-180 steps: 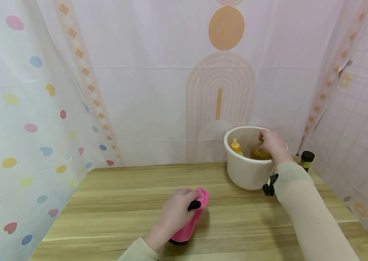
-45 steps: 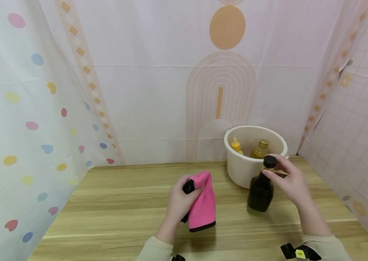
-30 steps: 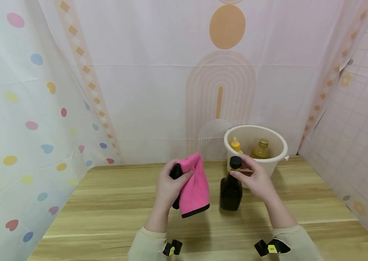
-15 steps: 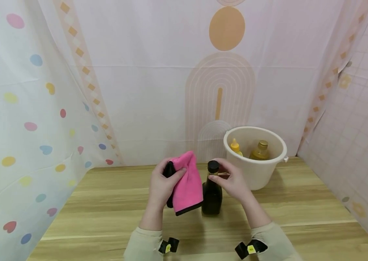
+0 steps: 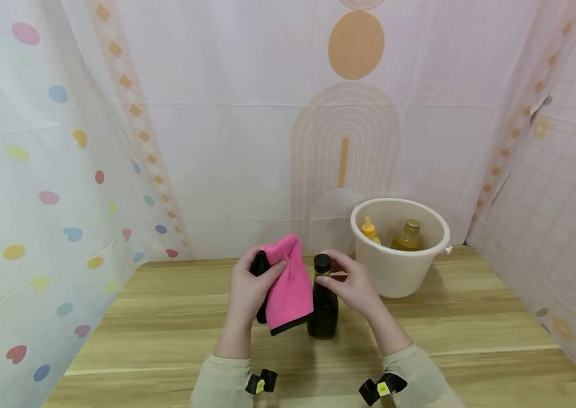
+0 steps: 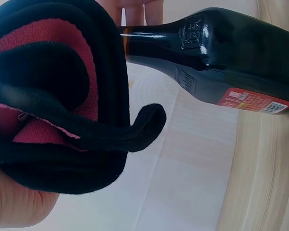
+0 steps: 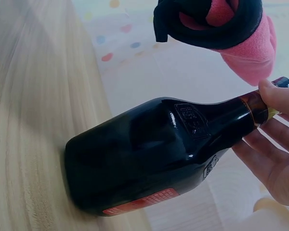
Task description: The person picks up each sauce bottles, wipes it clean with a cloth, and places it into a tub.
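Note:
A pink cloth with black edging is folded and gripped in my left hand, thumb across its front. Just right of it, a dark glass bottle with a black cap stands nearly upright. My right hand pinches the bottle's neck between thumb and fingers, under the cap. In the left wrist view, the cloth's rolled black edge overlaps the bottle's neck, and a red label shows low on the bottle. The right wrist view shows the bottle's base at the wooden tabletop.
A white bucket stands at the back right of the wooden table. Inside are a yellow-capped squeeze bottle and a gold-capped bottle of amber liquid. Patterned curtains enclose the back and sides.
My right hand was at the amber bottle in the bucket; it has since brought the dark bottle from the bucket's right side leftward to the cloth. My left hand has raised the cloth and shifted slightly left.

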Available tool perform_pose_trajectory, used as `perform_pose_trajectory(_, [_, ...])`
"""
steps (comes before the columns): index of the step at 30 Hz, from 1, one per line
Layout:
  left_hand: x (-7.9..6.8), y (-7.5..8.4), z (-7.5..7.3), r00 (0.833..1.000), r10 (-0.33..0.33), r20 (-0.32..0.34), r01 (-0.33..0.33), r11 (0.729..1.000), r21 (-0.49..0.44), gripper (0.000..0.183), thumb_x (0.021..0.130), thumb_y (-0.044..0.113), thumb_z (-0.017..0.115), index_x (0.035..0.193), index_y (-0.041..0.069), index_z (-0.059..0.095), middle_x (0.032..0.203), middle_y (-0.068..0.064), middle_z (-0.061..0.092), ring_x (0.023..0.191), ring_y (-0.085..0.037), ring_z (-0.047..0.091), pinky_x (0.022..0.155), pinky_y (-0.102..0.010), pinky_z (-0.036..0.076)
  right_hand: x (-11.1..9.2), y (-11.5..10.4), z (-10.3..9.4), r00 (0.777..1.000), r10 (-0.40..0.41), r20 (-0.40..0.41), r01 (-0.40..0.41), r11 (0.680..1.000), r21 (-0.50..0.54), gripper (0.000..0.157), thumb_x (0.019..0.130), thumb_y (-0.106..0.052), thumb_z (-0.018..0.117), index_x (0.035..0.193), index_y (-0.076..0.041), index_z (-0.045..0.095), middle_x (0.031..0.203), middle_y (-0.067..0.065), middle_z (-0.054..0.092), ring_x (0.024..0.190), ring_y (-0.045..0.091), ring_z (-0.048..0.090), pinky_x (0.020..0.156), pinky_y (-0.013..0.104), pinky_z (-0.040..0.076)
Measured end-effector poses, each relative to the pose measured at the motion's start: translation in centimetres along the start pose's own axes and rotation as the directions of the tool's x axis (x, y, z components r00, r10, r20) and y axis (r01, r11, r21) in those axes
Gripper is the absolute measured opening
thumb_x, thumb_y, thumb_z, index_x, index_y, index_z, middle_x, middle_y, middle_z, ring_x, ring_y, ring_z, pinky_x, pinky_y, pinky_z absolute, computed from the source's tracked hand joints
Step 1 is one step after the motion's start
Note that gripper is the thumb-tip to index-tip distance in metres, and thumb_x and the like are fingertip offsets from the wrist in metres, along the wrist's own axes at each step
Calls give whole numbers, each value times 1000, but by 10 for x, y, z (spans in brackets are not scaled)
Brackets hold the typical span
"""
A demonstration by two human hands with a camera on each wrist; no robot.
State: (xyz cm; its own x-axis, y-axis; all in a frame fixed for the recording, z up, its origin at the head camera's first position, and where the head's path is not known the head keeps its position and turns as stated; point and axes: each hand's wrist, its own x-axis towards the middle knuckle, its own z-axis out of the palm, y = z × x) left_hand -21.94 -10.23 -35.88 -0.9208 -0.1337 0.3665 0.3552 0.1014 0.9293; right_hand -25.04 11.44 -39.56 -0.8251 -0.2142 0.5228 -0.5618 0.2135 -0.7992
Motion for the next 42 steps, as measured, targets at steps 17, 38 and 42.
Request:
perform_pose_trajectory(17, [8,3,3,1000,-4,22,5,1000,-19,31,81,8,81,110,6,68,105,-10,66,92,-23,61,75,-36,53,5,3,-3,1000,-11,18,12,1000,-23,46,85,-4,77,128,-5,62,104,14,69,95,31,65,78,35,56])
perform_pose_trajectory(38, [2,-19,32,990,44,133,-58,993,102,41,85,18,80,122,16,64,115,-7,66,99,-23,62,81,-42,53,3,2,-1,999,-45,-30,43,998,-50,37,87,-4,75,122,-12,66,104,7,70,96,23,67,77,33,56])
perform_pose_trajectory(42, [-1,-18,33,982,60,181,-88,985,147,51,82,22,83,128,17,60,119,-7,65,100,-23,62,81,-42,53,4,3,0,998,-54,-27,53,997,-59,37,87,-5,74,122,-12,66,104,7,70,97,23,66,78,34,56])
